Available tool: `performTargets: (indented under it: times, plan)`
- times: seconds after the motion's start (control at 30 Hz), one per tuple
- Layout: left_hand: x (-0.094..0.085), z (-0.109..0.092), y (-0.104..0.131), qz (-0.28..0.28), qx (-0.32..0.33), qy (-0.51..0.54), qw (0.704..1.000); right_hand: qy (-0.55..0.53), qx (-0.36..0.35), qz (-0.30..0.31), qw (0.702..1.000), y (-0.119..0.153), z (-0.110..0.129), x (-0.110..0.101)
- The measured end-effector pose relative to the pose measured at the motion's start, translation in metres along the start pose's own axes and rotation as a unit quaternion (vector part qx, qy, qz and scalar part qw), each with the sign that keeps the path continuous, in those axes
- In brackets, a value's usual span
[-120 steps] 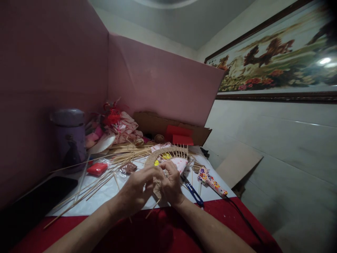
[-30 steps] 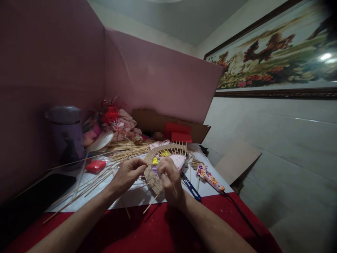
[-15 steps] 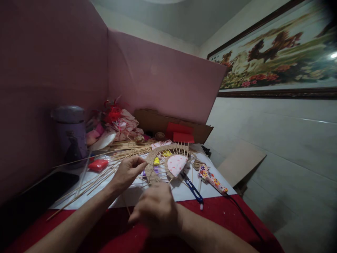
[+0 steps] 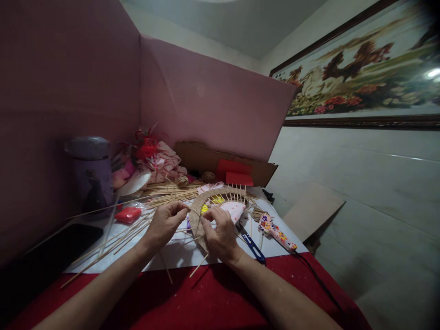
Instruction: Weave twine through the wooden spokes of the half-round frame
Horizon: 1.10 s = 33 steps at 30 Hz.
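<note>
My left hand [image 4: 165, 225] is closed in a pinch on a thin strand of twine [image 4: 194, 211]. Facing it, my right hand [image 4: 222, 233] also pinches the strand, with a short stretch running between the two sets of fingertips. Just behind and below it lies a curved band wrapped in jute twine [image 4: 195, 229], with thin wooden sticks fanning across its opening. At its centre is a half-round pad of white cloth with pink spots [image 4: 234, 210], partly covered by my right hand. Bits of yellow [image 4: 204, 209] show between the sticks.
A blue cutter [image 4: 252, 245] and a flower-patterned glue gun [image 4: 277, 233] with a cord lie at right. Loose sticks [image 4: 127, 238], a red packet [image 4: 128, 215], a phone [image 4: 74, 240] and a purple tumbler [image 4: 91, 183] are at left. Behind stand cardboard [image 4: 195, 158] and pink panels.
My right hand has moved up and forward from the table's front edge to the wrapped band, now beside my left fingertips. My left hand has shifted slightly left and keeps its pinch.
</note>
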<state>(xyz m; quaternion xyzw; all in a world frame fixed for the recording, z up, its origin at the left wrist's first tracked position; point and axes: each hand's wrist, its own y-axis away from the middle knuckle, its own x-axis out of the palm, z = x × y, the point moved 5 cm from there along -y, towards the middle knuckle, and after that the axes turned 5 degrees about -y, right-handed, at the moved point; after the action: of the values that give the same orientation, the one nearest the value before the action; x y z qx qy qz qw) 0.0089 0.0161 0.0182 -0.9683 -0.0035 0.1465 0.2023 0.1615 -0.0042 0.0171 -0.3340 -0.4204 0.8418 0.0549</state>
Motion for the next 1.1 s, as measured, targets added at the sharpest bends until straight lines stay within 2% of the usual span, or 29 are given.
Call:
performTargets:
  times: [0.23, 0.4, 0.7, 0.8, 0.93, 1.03, 1.1]
  plan:
    - [-0.003, -0.003, 0.0, -0.013, 0.0, 0.003, 1.0, 0.021, 0.037, -0.028, 0.999, -0.003, -0.01, -0.001]
    - [-0.001, -0.001, -0.001, -0.013, 0.013, 0.0, 1.0, -0.031, -0.022, 0.013, 0.999, -0.001, 0.001, 0.003]
    - [-0.001, -0.005, 0.001, -0.022, 0.046, -0.044, 0.998, -0.046, 0.01, 0.007, 0.999, -0.001, -0.002, 0.004]
    - [-0.003, -0.005, 0.001, -0.025, 0.059, -0.091, 0.994, -0.052, 0.01, 0.013, 0.998, -0.001, -0.003, 0.004]
    - [-0.006, 0.001, 0.0, -0.022, 0.062, -0.219, 0.974, -0.047, 0.036, 0.001, 0.998, -0.002, -0.009, 0.003]
    - [-0.011, 0.003, 0.0, -0.021, 0.039, -0.306, 0.951, -0.026, 0.053, 0.001, 0.998, -0.002, -0.013, 0.004]
    - [-0.015, 0.003, -0.001, -0.023, 0.015, -0.324, 0.946, -0.006, 0.061, -0.002, 0.998, -0.002, -0.014, 0.004]
